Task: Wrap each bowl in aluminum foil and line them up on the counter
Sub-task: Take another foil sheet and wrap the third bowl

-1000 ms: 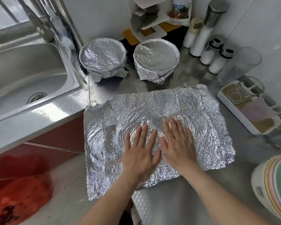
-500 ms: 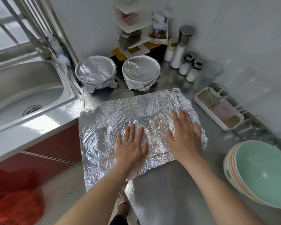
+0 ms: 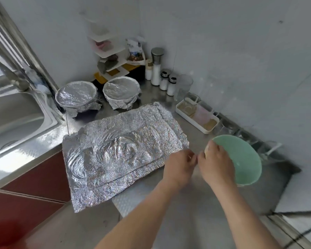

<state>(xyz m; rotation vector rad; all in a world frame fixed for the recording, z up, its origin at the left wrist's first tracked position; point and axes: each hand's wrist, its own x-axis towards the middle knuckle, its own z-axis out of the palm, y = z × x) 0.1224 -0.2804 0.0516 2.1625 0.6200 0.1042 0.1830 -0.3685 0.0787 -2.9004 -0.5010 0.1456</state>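
Plainly a home kitchen. Far left of the fingers [image 3: 189, 156], a steel sink [image 3: 16, 112] set in a steel counter [image 3: 169, 203]. Beyond them, in the corner, seasoning shakers [image 3: 167, 83], a small shelf rack [image 3: 108, 56] and two foil-covered bowls [image 3: 75, 96]. Red cabinet fronts [image 3: 34, 177] below left.

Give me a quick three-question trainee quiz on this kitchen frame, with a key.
1. How many foil-wrapped bowls stand at the back of the counter?
2. True or false: the foil sheet lies spread on the counter with no bowl on it.
3. What does the right hand grip? A. the green bowl B. a spoon C. a cup

Key: 1. two; 2. true; 3. A
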